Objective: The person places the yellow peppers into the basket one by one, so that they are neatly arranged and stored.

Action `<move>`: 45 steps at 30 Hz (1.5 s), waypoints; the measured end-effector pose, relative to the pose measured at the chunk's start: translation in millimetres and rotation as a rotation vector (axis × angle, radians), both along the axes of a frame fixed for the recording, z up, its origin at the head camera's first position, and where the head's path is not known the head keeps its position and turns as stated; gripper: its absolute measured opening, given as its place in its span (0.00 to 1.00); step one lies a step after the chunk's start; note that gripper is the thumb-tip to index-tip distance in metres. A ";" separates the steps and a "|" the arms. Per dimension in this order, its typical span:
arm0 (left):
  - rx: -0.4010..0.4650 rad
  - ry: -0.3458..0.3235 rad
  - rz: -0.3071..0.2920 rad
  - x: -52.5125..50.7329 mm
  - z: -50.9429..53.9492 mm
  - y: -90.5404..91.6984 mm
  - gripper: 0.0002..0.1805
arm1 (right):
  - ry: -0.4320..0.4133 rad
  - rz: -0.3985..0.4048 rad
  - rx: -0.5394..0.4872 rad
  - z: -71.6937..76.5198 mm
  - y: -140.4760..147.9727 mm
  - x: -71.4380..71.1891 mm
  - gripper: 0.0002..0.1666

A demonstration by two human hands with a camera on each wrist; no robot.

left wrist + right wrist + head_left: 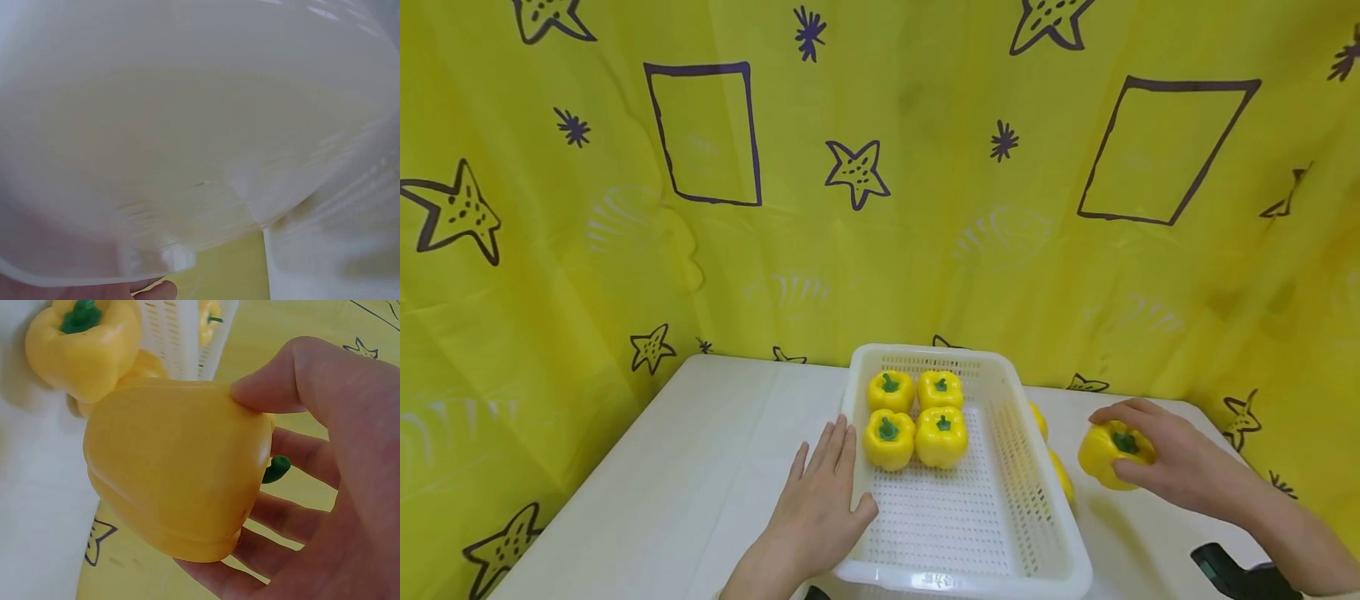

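Note:
A white plastic basket (955, 517) stands on the table with several yellow peppers (942, 437) in its back left part, green stems up. My left hand (820, 500) rests against the basket's left rim, fingers straight; the left wrist view shows the basket wall (187, 125) close up and some fingers (81, 292) at the bottom. Right of the basket, my right hand (1180, 458) grips a yellow pepper (1105, 457) above the table. In the right wrist view, thumb and fingers of the hand (337, 462) curl round this pepper (175, 469).
More yellow peppers (1061, 477) lie beside the basket's right wall, partly hidden by it. A yellow patterned curtain (925, 250) hangs behind the white table (700, 467). A dark object (1240, 573) is at the lower right, near the right forearm.

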State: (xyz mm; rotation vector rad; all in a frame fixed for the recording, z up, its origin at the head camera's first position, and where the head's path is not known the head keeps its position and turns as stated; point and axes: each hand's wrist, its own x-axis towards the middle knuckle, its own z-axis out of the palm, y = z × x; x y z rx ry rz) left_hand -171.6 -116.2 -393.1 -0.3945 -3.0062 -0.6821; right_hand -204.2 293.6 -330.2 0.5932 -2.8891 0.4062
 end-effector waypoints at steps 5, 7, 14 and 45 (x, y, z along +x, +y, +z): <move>0.006 0.004 0.000 1.1 -0.9 -0.8 0.43 | 0.075 0.018 0.039 11.5 -4.8 -2.5 0.28; 0.009 0.007 0.000 1.4 -1.0 -0.8 0.43 | 0.111 0.032 0.041 15.9 -6.6 -3.3 0.28; 0.015 0.005 0.000 1.5 -0.3 -1.1 0.43 | 0.095 0.055 0.028 31.6 -17.3 -5.5 0.27; 0.009 -0.002 -0.004 -0.5 1.0 -0.3 0.44 | -0.018 0.223 -0.048 34.0 -88.9 -8.0 0.23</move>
